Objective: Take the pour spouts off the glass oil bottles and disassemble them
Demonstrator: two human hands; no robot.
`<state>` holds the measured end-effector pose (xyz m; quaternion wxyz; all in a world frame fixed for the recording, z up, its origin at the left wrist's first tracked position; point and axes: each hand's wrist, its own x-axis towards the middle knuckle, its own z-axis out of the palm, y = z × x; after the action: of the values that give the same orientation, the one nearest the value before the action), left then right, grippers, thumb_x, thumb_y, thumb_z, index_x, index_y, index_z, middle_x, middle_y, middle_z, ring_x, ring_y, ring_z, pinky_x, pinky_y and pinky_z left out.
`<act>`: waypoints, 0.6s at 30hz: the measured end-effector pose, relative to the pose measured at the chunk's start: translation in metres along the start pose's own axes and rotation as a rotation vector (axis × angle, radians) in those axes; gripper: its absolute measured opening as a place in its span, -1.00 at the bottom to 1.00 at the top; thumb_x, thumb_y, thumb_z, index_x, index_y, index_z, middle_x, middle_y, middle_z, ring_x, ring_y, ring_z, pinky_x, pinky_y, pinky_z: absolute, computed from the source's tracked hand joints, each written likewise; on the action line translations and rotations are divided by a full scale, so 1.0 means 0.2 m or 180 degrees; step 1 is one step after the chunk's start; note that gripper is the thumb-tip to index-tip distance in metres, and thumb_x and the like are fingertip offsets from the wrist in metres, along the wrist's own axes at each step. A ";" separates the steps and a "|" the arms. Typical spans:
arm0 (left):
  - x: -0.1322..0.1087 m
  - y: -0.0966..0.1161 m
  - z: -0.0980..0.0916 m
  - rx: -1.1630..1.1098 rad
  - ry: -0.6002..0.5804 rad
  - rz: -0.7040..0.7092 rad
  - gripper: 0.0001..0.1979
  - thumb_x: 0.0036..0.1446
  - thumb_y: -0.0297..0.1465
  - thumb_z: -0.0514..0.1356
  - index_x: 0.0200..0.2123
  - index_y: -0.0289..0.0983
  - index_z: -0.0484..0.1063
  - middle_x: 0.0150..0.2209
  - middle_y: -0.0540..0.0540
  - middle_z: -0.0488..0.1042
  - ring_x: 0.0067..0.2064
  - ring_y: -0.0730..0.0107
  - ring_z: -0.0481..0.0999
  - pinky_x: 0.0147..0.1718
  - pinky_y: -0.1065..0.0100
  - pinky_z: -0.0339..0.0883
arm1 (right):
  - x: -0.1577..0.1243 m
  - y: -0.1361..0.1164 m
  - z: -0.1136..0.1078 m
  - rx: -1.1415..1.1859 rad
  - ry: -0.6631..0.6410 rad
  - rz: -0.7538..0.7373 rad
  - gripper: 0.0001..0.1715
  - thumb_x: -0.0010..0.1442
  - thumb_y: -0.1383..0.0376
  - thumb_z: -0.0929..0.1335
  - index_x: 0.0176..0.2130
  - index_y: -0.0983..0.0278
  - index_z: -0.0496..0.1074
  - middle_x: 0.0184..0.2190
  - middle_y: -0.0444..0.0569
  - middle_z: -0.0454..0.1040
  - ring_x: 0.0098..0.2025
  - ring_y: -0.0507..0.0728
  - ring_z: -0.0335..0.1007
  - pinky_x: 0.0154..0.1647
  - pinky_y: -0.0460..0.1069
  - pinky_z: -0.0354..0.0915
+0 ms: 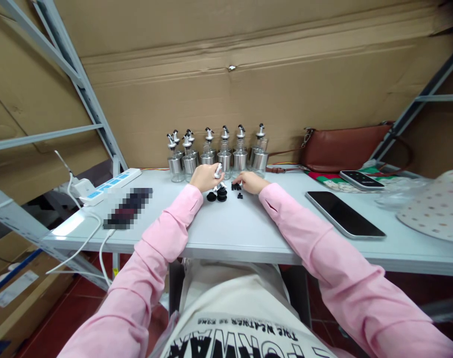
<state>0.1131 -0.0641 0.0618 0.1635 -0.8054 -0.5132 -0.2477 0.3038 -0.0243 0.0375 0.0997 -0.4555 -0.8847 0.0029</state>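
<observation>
My left hand point(204, 177) is closed around a silver pourer spout point(218, 170), held just above the table. Below it are round black stoppers point(221, 194), some stacked, with silver spout pieces point(222, 185) beside them. My right hand point(253, 182) reaches in from the right, its fingers drawn together at a cluster of small black plastic parts point(235, 186). A few more black parts point(240, 196) lie just in front. Behind both hands stand several glass-and-steel oil bottles point(240, 160), upright and topped with silver pourers that have black tips.
A white power strip point(111, 186) and a pixelated dark object lie at the left, with white cables point(100, 223). On the right are a black-screened phone point(343, 214), a grey keypad device point(361, 180), a brown bag point(345, 147) and a dotted cloth item point(435, 206). Cardboard point(196, 94) backs the table.
</observation>
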 end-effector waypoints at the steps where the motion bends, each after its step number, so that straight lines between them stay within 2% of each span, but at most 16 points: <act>1: 0.00 0.00 0.00 -0.0006 0.0004 0.0000 -0.80 0.07 -0.27 0.06 -0.40 -0.26 0.39 -0.44 -0.10 0.52 -0.35 0.25 0.51 -0.44 0.39 0.16 | 0.00 0.00 0.01 -0.0045 -0.0005 -0.0007 -0.41 -0.08 0.63 0.19 -0.14 0.27 0.51 -0.24 0.01 0.49 -0.25 0.06 0.39 -0.13 -0.13 0.23; 8: 0.00 -0.01 0.01 -0.0062 0.0034 0.0016 -0.80 0.07 -0.26 0.07 -0.41 -0.26 0.39 -0.46 -0.09 0.51 -0.37 0.28 0.51 -0.43 0.40 0.17 | -0.01 -0.03 0.01 -0.0149 -0.0142 -0.0112 -0.42 -0.08 0.62 0.21 -0.11 0.31 0.50 -0.18 0.10 0.46 -0.16 0.12 0.38 -0.10 -0.11 0.21; 18: 0.00 0.00 0.00 -0.0045 -0.0031 -0.0008 -0.80 0.07 -0.27 0.06 -0.40 -0.26 0.40 -0.46 -0.10 0.51 -0.37 0.28 0.50 -0.43 0.40 0.18 | 0.00 0.01 0.01 -0.0176 -0.0163 -0.0094 -0.46 -0.10 0.64 0.23 -0.20 0.30 0.54 -0.21 0.04 0.52 -0.16 0.13 0.41 -0.12 -0.11 0.25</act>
<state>0.1129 -0.0646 0.0616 0.1550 -0.8070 -0.5132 -0.2476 0.3054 -0.0220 0.0358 0.0644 -0.4447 -0.8933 -0.0114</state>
